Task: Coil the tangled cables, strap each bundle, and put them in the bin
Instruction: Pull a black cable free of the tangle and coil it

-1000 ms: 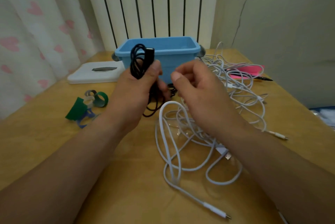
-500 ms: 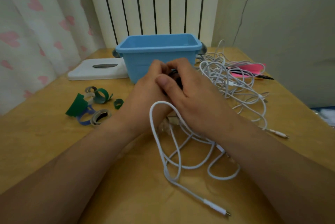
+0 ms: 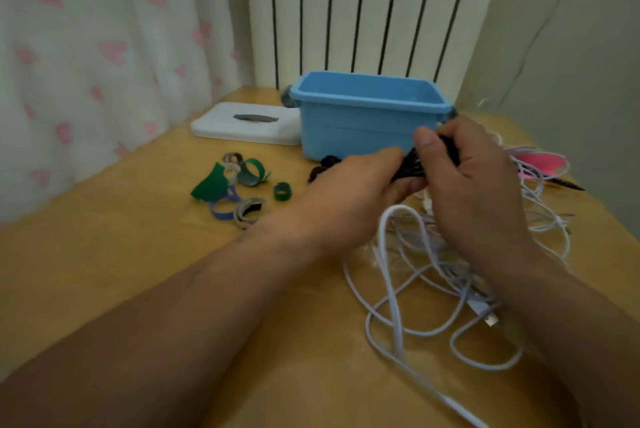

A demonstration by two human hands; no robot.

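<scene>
Worktop (image 3: 104,272) carrying blue bin (image 3: 360,126) at far centre. White cable tangle (image 3: 394,254) loose at near right, partly beneath right wrist: snag risk, likely to drag along on any lift. Left hand (image 3: 349,199) and right hand (image 3: 478,192) both curled tight on black cable bundle (image 3: 412,168), just in front of bin. Unstrapped, so apt to spring open if grip slackens. Straps (image 3: 239,185) well to left.

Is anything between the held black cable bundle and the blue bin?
Nothing visible. The left hand and right hand grip the black cable bundle just before the blue bin's near wall; the bin's top is open, the white lid lying beside it.
</scene>
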